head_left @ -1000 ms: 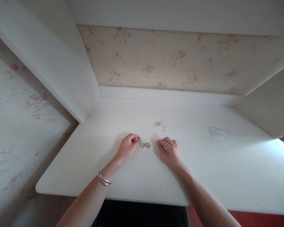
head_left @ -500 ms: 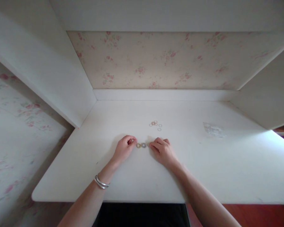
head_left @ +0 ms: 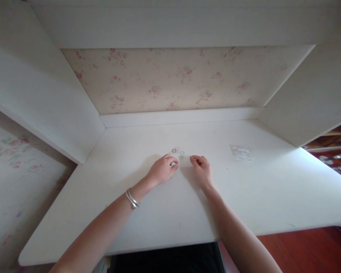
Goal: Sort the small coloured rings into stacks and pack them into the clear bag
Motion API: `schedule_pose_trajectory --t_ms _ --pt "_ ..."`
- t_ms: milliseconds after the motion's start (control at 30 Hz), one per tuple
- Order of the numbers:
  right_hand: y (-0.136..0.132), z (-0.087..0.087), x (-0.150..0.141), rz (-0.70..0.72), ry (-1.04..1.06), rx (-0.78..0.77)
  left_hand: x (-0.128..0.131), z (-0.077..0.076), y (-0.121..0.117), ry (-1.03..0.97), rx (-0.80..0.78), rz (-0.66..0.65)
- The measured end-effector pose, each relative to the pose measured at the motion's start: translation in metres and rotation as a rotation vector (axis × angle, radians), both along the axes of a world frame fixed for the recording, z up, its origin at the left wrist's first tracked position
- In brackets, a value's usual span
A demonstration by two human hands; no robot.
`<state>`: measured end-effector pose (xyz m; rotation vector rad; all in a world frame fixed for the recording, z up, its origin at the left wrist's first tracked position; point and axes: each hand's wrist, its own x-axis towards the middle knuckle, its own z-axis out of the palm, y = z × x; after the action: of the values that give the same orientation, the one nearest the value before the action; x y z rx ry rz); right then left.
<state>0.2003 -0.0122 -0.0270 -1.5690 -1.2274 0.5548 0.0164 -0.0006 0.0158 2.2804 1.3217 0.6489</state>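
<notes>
My left hand (head_left: 163, 169) hovers just in front of a loose group of thin rings (head_left: 176, 151) on the white desk, thumb and index finger curled together in a pinch. Anything between those fingertips is too small to make out. To the right of the rings, my right hand (head_left: 201, 170) has its fingers bent inward and closed; what they hold, if anything, is hidden. One separate ring (head_left: 181, 157) lies between the two hands, nearest the left fingertips. A silver bangle (head_left: 132, 198) circles my left wrist.
A clear plastic bag (head_left: 241, 152) lies on the desk (head_left: 261, 189) to the right. White side panels and a low back ledge (head_left: 184, 115) border the desk, with floral wallpaper behind. The desk's front edge runs close to my body.
Both hands have moved forward toward the thin rings and turned. The gold and silver rings between them earlier no longer show; my left hand may cover them. The view has shifted and tilted slightly.
</notes>
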Motion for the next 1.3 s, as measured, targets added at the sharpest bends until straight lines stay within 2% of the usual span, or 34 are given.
schedule_pose_trajectory --t_ms 200,333,467,633,867,1033,1300 --pt "0.002 -0.002 0.002 0.016 0.024 0.006 0.032 -0.015 0.034 0.174 0.058 -0.014" --pt "0.003 -0.003 0.001 0.037 0.029 0.006 0.034 -0.021 0.045 0.248 0.069 -0.055" --pt "0.004 -0.002 0.003 0.047 0.039 0.004 0.031 -0.021 0.046 0.29 0.082 -0.105" --pt "0.003 -0.002 0.004 0.064 0.05 -0.004 0.013 -0.017 0.035 0.17 0.022 -0.11" --pt "0.004 -0.002 0.002 0.076 0.021 -0.021 -0.022 -0.012 -0.003 0.145 0.007 -0.126" --pt "0.004 -0.002 0.001 0.084 0.014 -0.022 -0.025 -0.01 -0.019 0.23 0.055 -0.173" --pt "0.004 -0.003 0.002 0.092 -0.003 -0.016 -0.023 -0.006 -0.021 0.34 0.095 -0.184"
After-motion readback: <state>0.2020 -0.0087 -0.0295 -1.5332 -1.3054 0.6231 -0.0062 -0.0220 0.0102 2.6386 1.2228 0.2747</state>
